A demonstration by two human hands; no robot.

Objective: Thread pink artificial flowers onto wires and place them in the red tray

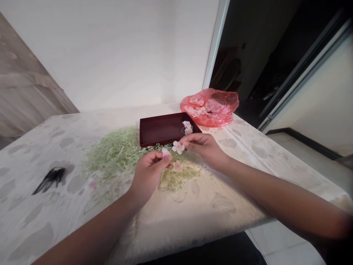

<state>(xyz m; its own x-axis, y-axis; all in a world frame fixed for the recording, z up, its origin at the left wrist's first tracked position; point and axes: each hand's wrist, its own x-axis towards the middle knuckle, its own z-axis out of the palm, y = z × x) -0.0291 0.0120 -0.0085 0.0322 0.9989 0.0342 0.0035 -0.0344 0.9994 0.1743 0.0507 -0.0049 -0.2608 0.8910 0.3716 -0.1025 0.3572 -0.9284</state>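
Observation:
Between thumb and fingers, my left hand (150,171) pinches a pink-and-white artificial flower (166,153). A white artificial flower (178,147) with a pink centre is in the fingertips of my right hand (205,147), close beside it. Below both hands, a pale pink flower (177,166) rests on shredded green filler (116,154) spread over the table. Just beyond is an open dark red box (162,129), with a small cluster of white flowers (187,127) at its right end. Whether the two held flowers are joined by a stem cannot be made out.
Behind the box's right corner sits a translucent red plastic bag (212,108) with pink-and-white contents. Black keys or a similar dark bundle (52,178) lie at the left of the patterned tablecloth (226,206). A white wall (116,55) bounds the table's back edge.

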